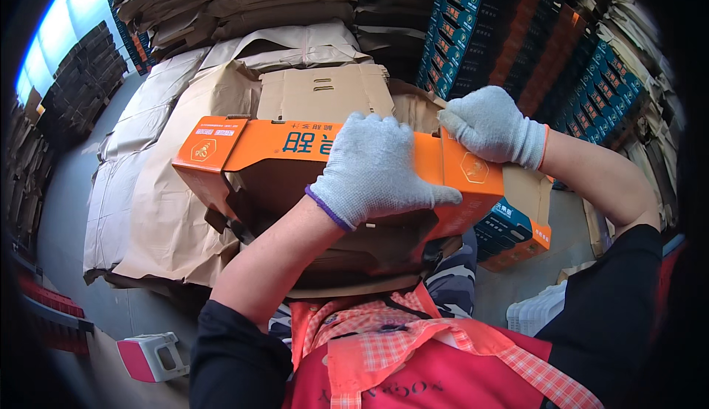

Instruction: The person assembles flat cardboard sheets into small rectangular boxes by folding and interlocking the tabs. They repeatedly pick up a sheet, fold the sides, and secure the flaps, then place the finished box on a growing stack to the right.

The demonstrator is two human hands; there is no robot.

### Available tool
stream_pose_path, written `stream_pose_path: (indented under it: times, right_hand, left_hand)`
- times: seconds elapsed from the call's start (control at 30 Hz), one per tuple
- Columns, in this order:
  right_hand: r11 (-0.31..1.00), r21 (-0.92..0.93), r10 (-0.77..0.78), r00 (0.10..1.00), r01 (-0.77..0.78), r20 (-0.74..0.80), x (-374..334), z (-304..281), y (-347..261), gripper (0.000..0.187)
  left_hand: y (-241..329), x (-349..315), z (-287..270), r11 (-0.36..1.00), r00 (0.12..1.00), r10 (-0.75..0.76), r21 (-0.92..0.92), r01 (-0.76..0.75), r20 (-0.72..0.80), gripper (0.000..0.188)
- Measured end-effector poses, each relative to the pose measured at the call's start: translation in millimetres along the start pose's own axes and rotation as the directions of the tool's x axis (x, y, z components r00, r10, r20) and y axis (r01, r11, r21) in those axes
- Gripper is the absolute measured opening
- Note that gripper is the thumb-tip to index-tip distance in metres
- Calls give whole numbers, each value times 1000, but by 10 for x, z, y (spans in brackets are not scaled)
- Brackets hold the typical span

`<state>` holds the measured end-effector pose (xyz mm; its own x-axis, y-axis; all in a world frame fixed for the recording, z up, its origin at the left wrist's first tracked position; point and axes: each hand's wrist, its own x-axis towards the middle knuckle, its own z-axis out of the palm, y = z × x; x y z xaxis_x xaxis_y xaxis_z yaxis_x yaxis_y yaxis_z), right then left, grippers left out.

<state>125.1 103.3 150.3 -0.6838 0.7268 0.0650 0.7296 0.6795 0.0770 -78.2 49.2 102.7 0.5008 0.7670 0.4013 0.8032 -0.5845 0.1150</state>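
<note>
An orange cardboard box [258,136], folded up with its open hollow toward me, is held in front of my body. My left hand [377,169], in a pale knitted glove with a purple cuff, reaches across its long upper side. The fingers hook over the far edge, and the thumb stretches to the right along the panel. At the box's right end, my right hand [493,127], gloved with an orange cuff, is closed at the upper corner; its fingertips are partly hidden. Behind the box lies a flat piece of brown cardboard [325,91].
Paper-wrapped bundles [162,202] lie beneath and left of the box. Another teal-and-orange box [509,228] stands at the right. Printed cartons [454,32] and brown cardboard stacks [244,3] rise behind. A pink-and-white stool [151,357] and white crate [535,309] are on the floor.
</note>
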Motion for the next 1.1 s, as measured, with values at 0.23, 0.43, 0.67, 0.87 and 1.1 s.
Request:
stream_pose_path:
  times: [0.23, 0.43, 0.67, 0.87, 1.1]
  right_hand:
    - [989, 45, 140, 987, -144, 76, 411, 296, -237, 35]
    - [949, 312, -5, 995, 35, -97, 195, 188, -705, 55]
    - [746, 665, 232, 948, -30, -218, 332, 378, 70, 68]
    - [-229, 929, 365, 859, -290, 358, -201, 1942, 165, 30]
    - [-326, 921, 520, 774, -211, 361, -426, 2303, 240, 26]
  left_hand:
    - [82, -185, 80, 998, 997, -48, -53, 45, -62, 97]
    - [-218, -305, 7, 527, 850, -278, -811, -255, -448, 65]
    - [-274, -1683, 120, 894, 886, -176, -447, -40, -430, 37]
    - [68, -1655, -148, 560, 813, -475, -829, -17, -337, 100]
    - [515, -377, 262, 899, 940, 243, -309, -311, -238, 80]
